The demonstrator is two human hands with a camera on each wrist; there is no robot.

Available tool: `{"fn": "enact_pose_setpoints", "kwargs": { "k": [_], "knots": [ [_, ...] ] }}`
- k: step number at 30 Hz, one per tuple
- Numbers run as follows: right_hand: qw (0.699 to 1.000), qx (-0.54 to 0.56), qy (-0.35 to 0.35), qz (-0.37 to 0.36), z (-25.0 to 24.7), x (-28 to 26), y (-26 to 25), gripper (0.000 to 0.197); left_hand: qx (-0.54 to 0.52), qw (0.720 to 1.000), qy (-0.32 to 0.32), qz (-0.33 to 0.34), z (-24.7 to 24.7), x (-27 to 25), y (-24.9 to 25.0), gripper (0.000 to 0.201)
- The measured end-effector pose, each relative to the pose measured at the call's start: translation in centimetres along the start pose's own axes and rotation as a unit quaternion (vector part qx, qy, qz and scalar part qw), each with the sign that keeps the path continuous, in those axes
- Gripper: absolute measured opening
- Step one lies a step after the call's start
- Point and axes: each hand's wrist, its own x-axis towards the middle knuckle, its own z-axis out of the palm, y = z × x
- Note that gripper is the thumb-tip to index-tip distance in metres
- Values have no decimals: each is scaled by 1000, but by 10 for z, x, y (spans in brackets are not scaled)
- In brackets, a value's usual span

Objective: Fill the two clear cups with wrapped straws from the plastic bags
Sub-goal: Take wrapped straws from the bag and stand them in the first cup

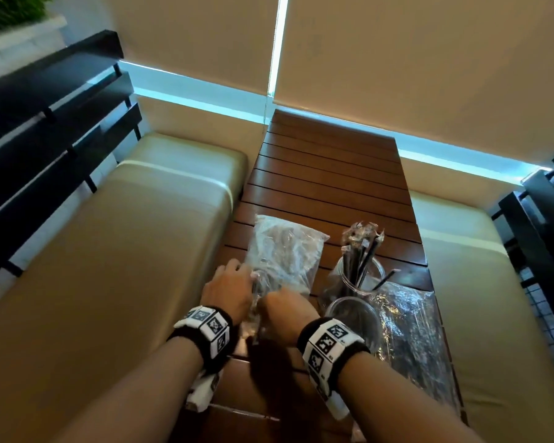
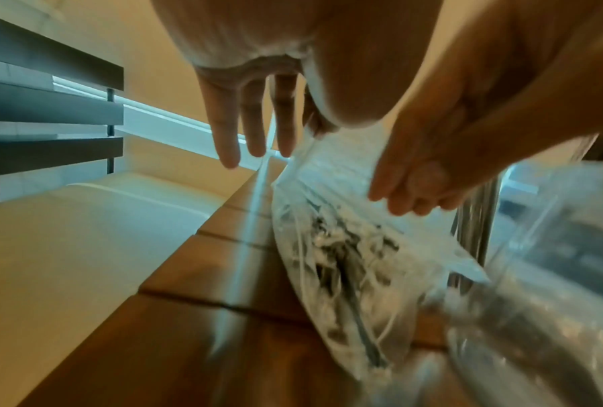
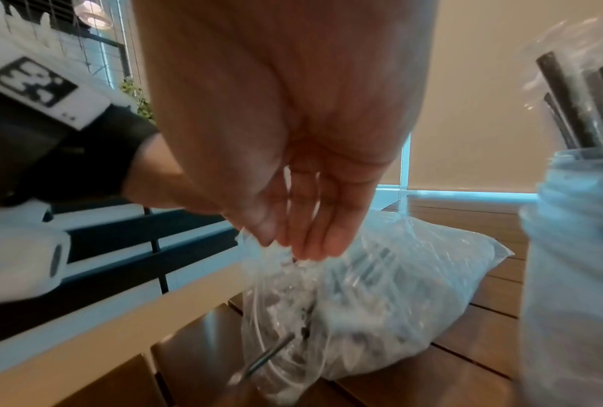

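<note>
From the head, a clear bag [image 1: 283, 251] of wrapped straws is seen on the counter [image 1: 327, 174], its mouth held by the left hand [image 1: 227, 289] and right hand [image 1: 285, 310]. A jar [image 1: 339, 282] alongside is filled with black straws [image 1: 363, 254]. At the left wrist, the bag's edge is pinched. At the right wrist, it is pinched by bunched fingertips [image 3: 303, 236].

Slatted table [image 1: 330, 174]; bag [image 1: 285, 251], jar [image 1: 355, 279], cup [image 1: 352, 318].

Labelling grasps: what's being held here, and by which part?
Both hands hold the clear plastic bag by its near end. The right hand pinches the bunched mouth, and the left hand appears to pinch the rim beside it.
</note>
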Motion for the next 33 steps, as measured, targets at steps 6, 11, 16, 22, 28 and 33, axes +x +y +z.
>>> {"fn": "enact_pose_setpoints", "kwargs": {
  "k": [6, 11, 16, 22, 28, 33],
  "knots": [
    [985, 57, 163, 27, -8, 9, -5, 44, -122, 992, -2, 45, -36, 7, 9, 23],
    [997, -5, 56, 53, -16, 16, -15, 38, -169, 977, 29, 127, -49, 1, 14, 22],
    [981, 67, -80, 165, -14, 35, -15, 43, -196, 971, 33, 133, -51, -8, 11, 17],
    [922, 100, 231, 293, 35, 97, -54, 23, -194, 972, 28, 132, -46, -16, 9, 19],
    [936, 119, 161, 290, 32, 88, -52, 38, -191, 974, 17, 116, -45, -13, 11, 20],
    [930, 181, 124, 295, 7, 79, -16, 32, -180, 978, 23, 99, -45, -8, 10, 15]
  ]
}}
